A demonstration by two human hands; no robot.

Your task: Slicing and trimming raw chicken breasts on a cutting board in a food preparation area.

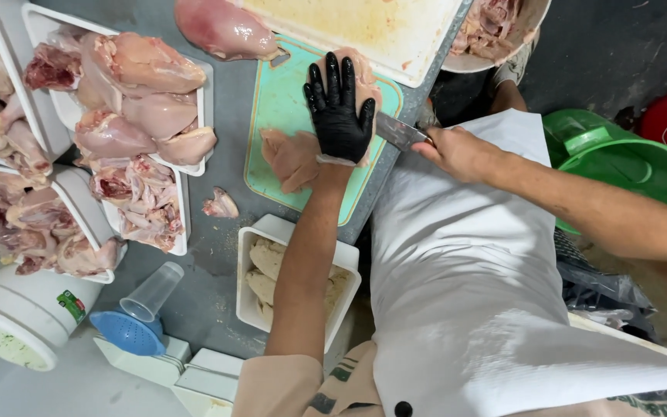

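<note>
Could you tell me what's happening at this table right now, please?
A person is slicing raw chicken. The left hand, in a black glove, presses flat on a chicken breast on the green cutting board, while the bare right hand holds a knife with its blade under the gloved palm. A cut piece lies alongside, and white trays of chicken parts sit beside the board.

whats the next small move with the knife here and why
Probably draw the knife further sideways through the chicken breast. The gloved left hand presses flat on the meat on the green cutting board, and the right hand holds the blade level at its edge.
</note>
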